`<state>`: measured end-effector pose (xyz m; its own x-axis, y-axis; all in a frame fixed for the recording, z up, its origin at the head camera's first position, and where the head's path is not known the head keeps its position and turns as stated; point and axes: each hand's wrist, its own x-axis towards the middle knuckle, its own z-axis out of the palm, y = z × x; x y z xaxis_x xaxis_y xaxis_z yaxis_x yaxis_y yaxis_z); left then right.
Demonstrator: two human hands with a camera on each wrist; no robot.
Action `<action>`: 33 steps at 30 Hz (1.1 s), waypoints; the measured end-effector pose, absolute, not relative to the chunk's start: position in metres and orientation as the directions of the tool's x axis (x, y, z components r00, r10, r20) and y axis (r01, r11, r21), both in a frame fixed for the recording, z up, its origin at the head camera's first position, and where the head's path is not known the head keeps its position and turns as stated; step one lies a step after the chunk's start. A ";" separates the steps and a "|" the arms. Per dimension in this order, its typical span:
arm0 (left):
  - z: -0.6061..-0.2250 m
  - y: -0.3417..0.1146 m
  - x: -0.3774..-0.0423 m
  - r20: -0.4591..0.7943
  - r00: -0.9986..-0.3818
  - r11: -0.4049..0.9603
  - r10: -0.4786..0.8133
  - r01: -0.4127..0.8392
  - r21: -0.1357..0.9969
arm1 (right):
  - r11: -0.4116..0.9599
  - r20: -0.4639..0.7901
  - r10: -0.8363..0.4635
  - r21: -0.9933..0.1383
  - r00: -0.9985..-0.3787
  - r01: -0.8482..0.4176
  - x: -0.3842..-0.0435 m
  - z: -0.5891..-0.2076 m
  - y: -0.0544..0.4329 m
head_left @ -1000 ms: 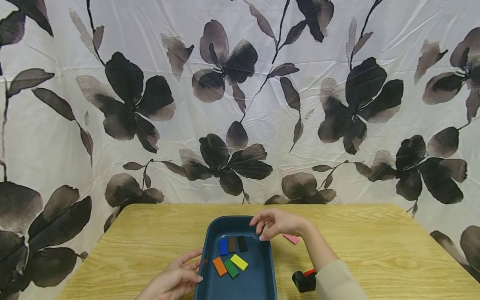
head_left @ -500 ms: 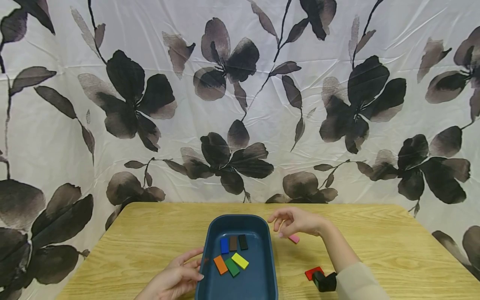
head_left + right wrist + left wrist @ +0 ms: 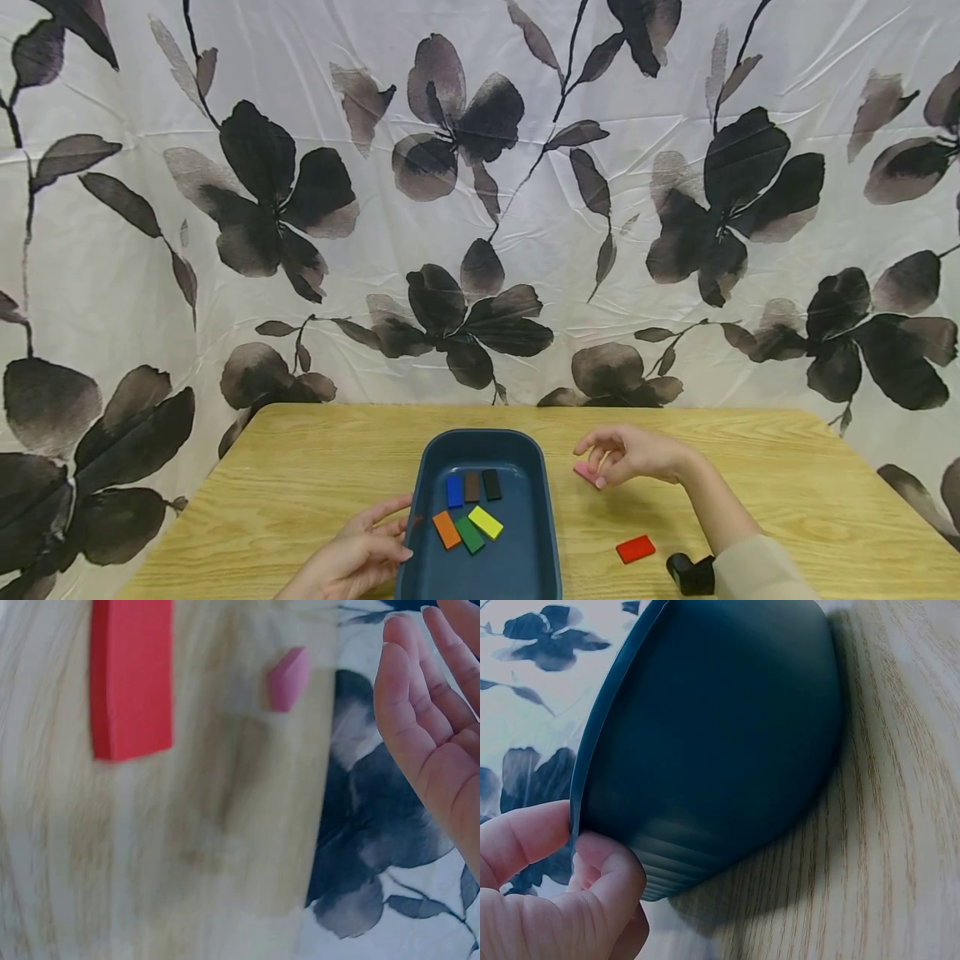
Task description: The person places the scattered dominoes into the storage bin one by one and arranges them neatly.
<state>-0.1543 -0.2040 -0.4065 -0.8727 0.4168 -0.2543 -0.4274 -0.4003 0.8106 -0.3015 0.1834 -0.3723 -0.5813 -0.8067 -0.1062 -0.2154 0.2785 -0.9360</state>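
A dark blue tray point(image 3: 551, 517) stands on the wooden table. At its left side my left hand point(image 3: 351, 552) pinches the rim between thumb and fingers, as the left wrist view also shows. Inside the tray lie blue point(image 3: 454, 491), brown point(image 3: 472, 487), black point(image 3: 491, 484), orange point(image 3: 446, 530), green point(image 3: 471, 535) and yellow point(image 3: 486, 522) blocks. My right hand point(image 3: 637, 455) hovers over a pink block point(image 3: 584, 472) right of the tray, fingers loosely bent. In the right wrist view that hand point(image 3: 442, 735) holds nothing, and the pink block point(image 3: 289, 679) lies apart from it.
A red block point(image 3: 636, 549) lies on the table point(image 3: 765, 475), nearer me than the pink one. Beside the right sleeve point(image 3: 761, 571) is a black wrist-worn device point(image 3: 692, 575). A flowered cloth point(image 3: 480, 208) hangs behind the table's far edge.
My right hand has moved right, from over the tray's far right corner to above the pink block. The red block has come into full view. My left hand stays at the rim.
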 end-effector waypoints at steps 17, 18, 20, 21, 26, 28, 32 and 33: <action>-0.409 -0.203 -0.155 -0.252 -0.860 -0.419 0.445 -0.448 0.790 | 0.341 -0.110 -0.725 -0.915 -0.680 -0.216 -0.313 -0.406 0.198; -0.409 -0.203 -0.155 -0.250 -0.859 -0.421 0.447 -0.449 0.788 | 0.358 -0.112 -0.720 -0.906 -0.685 -0.228 -0.314 -0.406 0.198; -0.409 -0.204 -0.155 -0.242 -0.860 -0.422 0.449 -0.443 0.791 | 0.384 -0.117 -0.711 -0.891 -0.694 -0.243 -0.315 -0.405 0.197; -0.409 -0.204 -0.155 -0.239 -0.862 -0.422 0.447 -0.439 0.794 | 0.395 -0.117 -0.707 -0.884 -0.697 -0.252 -0.315 -0.405 0.196; -0.407 -0.205 -0.154 -0.236 -0.863 -0.417 0.447 -0.434 0.798 | 0.431 -0.118 -0.711 -0.852 -0.693 -0.296 -0.316 -0.403 0.189; -0.406 -0.205 -0.154 -0.238 -0.857 -0.415 0.456 -0.442 0.795 | 0.447 -0.125 -0.721 -0.836 -0.681 -0.319 -0.316 -0.402 0.186; -0.406 -0.204 -0.154 -0.239 -0.854 -0.416 0.463 -0.447 0.791 | 0.490 -0.157 -0.717 -0.806 -0.680 -0.331 -0.316 -0.401 0.182; -0.406 -0.204 -0.154 -0.240 -0.853 -0.417 0.464 -0.449 0.791 | 0.496 -0.165 -0.713 -0.805 -0.681 -0.325 -0.317 -0.401 0.181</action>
<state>-0.1542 -0.2045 -0.4056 -0.8529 0.4639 -0.2395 -0.4487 -0.4166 0.7906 -0.3165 0.1810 -0.4012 -0.6811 -0.7134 -0.1647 -0.3252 0.4963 -0.8049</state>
